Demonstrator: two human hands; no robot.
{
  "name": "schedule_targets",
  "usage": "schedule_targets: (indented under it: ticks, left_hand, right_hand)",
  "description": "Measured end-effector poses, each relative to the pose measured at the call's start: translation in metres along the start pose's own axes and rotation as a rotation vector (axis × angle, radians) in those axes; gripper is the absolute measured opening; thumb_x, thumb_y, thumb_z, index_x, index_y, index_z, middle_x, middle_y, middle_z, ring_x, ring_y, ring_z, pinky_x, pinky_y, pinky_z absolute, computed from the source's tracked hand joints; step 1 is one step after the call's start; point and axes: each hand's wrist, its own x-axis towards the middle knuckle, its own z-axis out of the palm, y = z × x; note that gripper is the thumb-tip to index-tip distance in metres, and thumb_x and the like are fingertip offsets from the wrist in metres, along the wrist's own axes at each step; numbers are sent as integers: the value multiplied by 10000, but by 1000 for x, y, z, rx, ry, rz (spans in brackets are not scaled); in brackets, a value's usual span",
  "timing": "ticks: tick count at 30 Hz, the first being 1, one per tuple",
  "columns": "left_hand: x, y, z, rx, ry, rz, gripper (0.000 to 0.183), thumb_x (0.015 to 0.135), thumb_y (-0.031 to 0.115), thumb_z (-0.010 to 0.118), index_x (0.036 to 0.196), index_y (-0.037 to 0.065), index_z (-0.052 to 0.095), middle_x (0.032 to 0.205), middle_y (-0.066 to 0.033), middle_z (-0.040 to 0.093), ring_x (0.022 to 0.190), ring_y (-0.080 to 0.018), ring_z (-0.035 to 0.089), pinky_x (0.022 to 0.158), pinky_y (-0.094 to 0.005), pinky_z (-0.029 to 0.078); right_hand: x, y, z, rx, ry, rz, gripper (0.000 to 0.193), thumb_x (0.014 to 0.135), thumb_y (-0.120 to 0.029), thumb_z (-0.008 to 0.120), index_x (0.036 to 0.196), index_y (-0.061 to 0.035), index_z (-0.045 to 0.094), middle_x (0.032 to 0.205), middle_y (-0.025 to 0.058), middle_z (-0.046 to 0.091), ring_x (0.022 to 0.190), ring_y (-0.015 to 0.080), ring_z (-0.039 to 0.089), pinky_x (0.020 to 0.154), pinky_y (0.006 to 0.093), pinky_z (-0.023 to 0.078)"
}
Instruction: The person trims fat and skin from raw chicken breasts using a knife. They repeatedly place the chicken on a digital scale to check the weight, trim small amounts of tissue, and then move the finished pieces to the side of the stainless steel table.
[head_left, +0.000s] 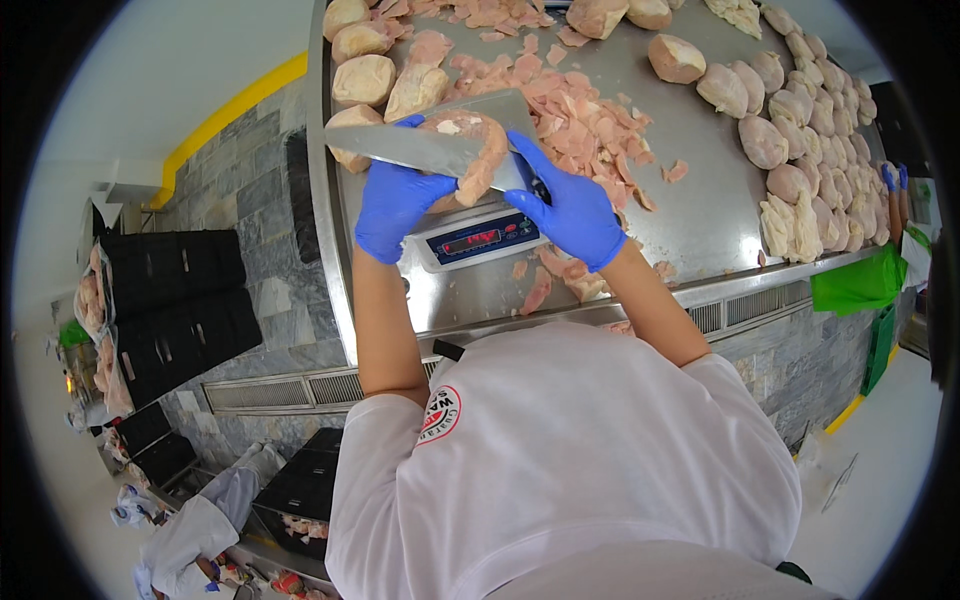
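Over a scale on a metal surface, the gloved left hand has its grip closed around pale meat, the right hand around a large knife.

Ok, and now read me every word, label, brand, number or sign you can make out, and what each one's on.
I won't copy wording or figures out, but here's where they stand:
Scale: red lit digits on its display.
Scale panel: small print, too small to read.
Shirt: round red-and-black logo with lettering, partly cut off.
Knife: none I can make out.
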Motion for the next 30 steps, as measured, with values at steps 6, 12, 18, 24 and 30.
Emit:
schedule_targets:
  ticks: [6, 12, 18, 24, 30]
  left_hand:
    - [7, -6, -6, 58, -58, 141, 888, 633, 238, 949, 1349, 5, 479, 1322, -137, 559, 1181, -212, 583, 981, -346, 503]
    - [7, -4, -7, 42, -74, 119, 937, 631, 279, 957, 1375, -10, 467, 1348, -136, 553, 1223, -234, 565, 1051, -363, 464]
    - [9, -3, -17, 6, -124, 101, 970, 602, 322, 961, 1385, 8, 483, 1344, -134, 546, 1262, -252, 531, 1080, -382, 439]
    - [9, -11, -28, 136, -190, 242, 1003, 600, 313, 950, 1441, 65, 464, 1335, -119, 530, 1280, -254, 505, 1107, -384, 406]
    - [-3, -5, -20, -81, -1, 149, 1060, 601, 326, 953, 1473, 44, 420, 1411, -169, 451, 1311, -306, 466, 1130, -415, 375]
  right_hand:
    - [4, 15, -11, -71, 12, -66, 786, 930, -582, 594, 1541, -176, 310, 857, 141, 702, 767, 336, 698, 687, 422, 547]
    - [38, 3, -6, 31, -99, -96, 731, 960, -542, 571, 1539, -177, 311, 890, 195, 698, 841, 375, 689, 768, 438, 531]
    - [25, 54, -15, 169, -187, -58, 665, 1000, -475, 547, 1546, -166, 326, 1257, 222, 645, 1142, 339, 645, 980, 410, 482]
    - [3, 114, 4, 267, 133, 173, 656, 991, -594, 493, 1494, -181, 406, 989, 144, 683, 814, 262, 665, 723, 347, 514]
    - [-20, 142, -12, 2023, -483, 580, 835, 936, -759, 404, 1340, -34, 489, 669, -40, 382, 457, 46, 295, 471, 230, 310]
